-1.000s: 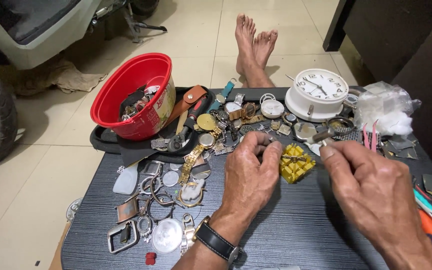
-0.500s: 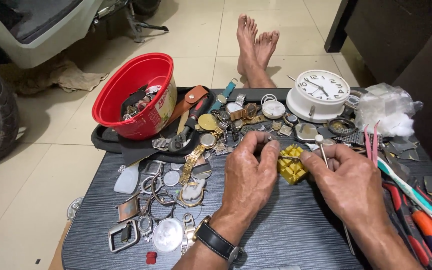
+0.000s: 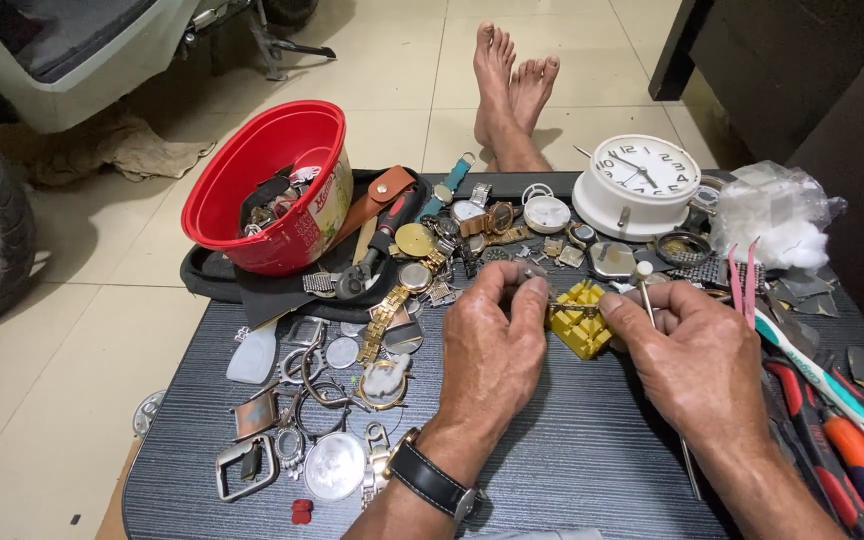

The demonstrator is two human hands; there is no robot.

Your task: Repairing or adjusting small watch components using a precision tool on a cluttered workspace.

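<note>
Your left hand [image 3: 492, 345] pinches a small metal watch part [image 3: 552, 297] at the yellow holder block [image 3: 580, 318], which sits mid-desk [image 3: 572, 460]. Your right hand [image 3: 697, 350] grips a thin white-tipped tool [image 3: 644, 285] upright just beside the block. Loose watches and cases [image 3: 352, 390] lie left; farther back stand a red bowl [image 3: 267, 190] and white clock [image 3: 642, 185].

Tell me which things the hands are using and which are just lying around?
In use:
left hand pinching a small metal piece
right hand holding a thin tool
yellow block between them

Lying about:
red bowl
white clock
gold watch
pink tweezers
</note>
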